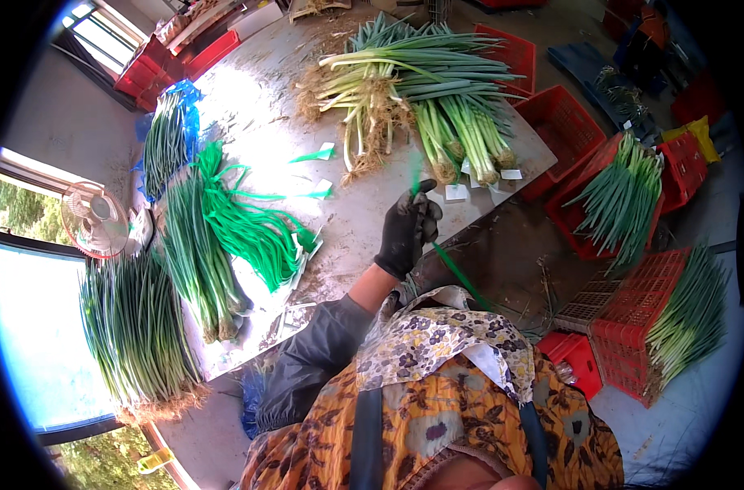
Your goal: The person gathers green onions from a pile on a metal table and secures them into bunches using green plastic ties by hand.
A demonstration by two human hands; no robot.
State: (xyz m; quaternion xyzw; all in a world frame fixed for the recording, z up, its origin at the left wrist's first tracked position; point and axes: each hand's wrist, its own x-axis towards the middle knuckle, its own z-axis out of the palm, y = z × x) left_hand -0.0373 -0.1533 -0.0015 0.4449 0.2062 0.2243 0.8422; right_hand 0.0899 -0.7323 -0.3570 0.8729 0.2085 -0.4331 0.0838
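Note:
My left hand (408, 229), in a black glove, is raised over the table's near edge. Its fingers are closed around a thin green plastic tie (460, 273). One end sticks up blurred above the fingers, and the rest runs down to the right past the patterned cloth at my chest. My right hand does not show. Just beyond the glove lie tied bundles of trimmed green onions (467, 135) with white tags (457, 192) by their root ends. Behind them is a heap of loose green onions (380, 90) with shaggy roots.
Left on the table (339, 208) lie a bunch of green ties (253, 224) with white tags and a long green onion bundle (200, 253). More onions (139, 327) stand at the left edge near a fan (96, 216). Red crates (564, 131) stand at right, some holding onions (625, 196).

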